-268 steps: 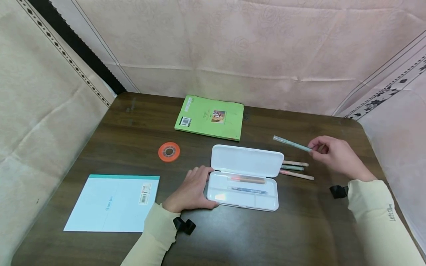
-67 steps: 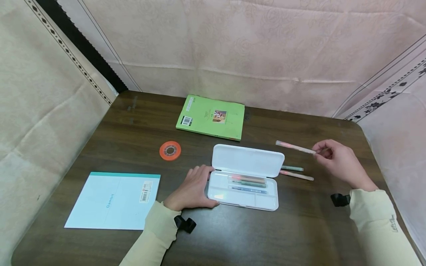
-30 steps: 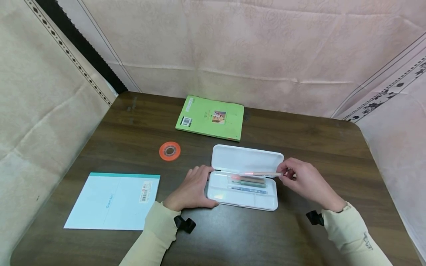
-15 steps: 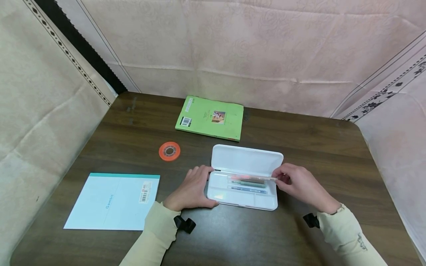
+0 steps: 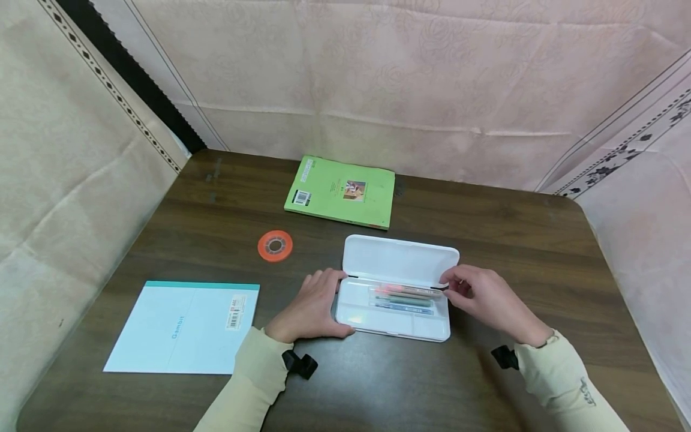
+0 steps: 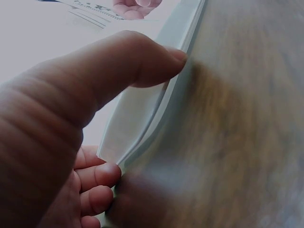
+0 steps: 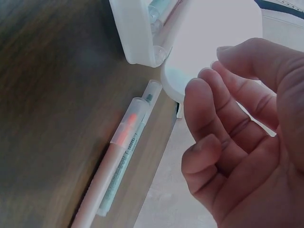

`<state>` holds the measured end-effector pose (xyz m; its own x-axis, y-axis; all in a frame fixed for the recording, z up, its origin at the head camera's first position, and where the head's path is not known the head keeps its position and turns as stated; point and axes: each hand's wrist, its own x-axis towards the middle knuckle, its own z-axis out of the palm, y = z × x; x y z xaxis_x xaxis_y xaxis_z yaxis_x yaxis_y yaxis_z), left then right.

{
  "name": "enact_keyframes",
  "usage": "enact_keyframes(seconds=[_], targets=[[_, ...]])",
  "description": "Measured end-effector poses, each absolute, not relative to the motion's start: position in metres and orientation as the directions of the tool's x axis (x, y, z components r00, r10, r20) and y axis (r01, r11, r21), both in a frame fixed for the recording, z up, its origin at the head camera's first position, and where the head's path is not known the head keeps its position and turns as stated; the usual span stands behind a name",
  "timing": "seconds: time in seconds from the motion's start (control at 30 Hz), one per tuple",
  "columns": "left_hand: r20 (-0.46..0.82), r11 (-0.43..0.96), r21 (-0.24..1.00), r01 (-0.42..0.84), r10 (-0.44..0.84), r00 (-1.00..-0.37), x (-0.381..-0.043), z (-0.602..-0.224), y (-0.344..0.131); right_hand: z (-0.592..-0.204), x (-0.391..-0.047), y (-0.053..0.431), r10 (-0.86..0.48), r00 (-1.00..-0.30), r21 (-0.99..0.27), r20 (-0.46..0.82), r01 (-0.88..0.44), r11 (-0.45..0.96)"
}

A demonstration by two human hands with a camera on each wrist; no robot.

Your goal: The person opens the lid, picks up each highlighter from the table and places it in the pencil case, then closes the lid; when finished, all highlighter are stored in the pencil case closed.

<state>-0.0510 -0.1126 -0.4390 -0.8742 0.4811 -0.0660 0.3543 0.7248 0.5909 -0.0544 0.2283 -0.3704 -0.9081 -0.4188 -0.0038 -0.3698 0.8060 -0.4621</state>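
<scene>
In the head view a white pencil case [image 5: 399,259] lies on the table with its lid raised. Several pens [image 5: 405,295] lie side by side in its tray. My left hand [image 5: 310,305] grips the case's left end, thumb on the front side; the left wrist view shows its fingers [image 6: 99,178] around the corner. My right hand [image 5: 488,300] is at the tray's right end, beside the pen tips. In the right wrist view its thumb and fingers stand apart, holding nothing. A pinkish pen [image 7: 102,175] and a green pen [image 7: 117,178] lie on the table beneath that hand.
A green book [image 5: 340,192] lies behind the case, with an orange tape roll [image 5: 264,246] to its front left. A pale blue notebook [image 5: 146,342] lies at the left. Cloth curtains [image 5: 378,90] surround the wooden table [image 5: 378,390].
My right hand put a green pen, then a pink one, into the tray from the right side of the table, and has let go of the pink one. My left hand stayed on the case.
</scene>
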Motion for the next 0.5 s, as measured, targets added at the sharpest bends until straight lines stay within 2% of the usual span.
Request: enact_keyframes(seconds=[0.3,0.5], targets=[[-0.066,0.726,0.588,0.356,0.482,-0.873,-0.0513,-0.4401,-0.1129,-0.3729,-0.0551,0.2282,-0.434,-0.899,-0.481,-0.066,-0.352,0.803],[-0.068,0.72,0.6,0.349,0.481,-0.874,-0.0511,-0.4397,-0.1128,-0.3728,-0.0552,0.227,-0.454,-0.889,-0.489,-0.061,-0.369,0.79]])
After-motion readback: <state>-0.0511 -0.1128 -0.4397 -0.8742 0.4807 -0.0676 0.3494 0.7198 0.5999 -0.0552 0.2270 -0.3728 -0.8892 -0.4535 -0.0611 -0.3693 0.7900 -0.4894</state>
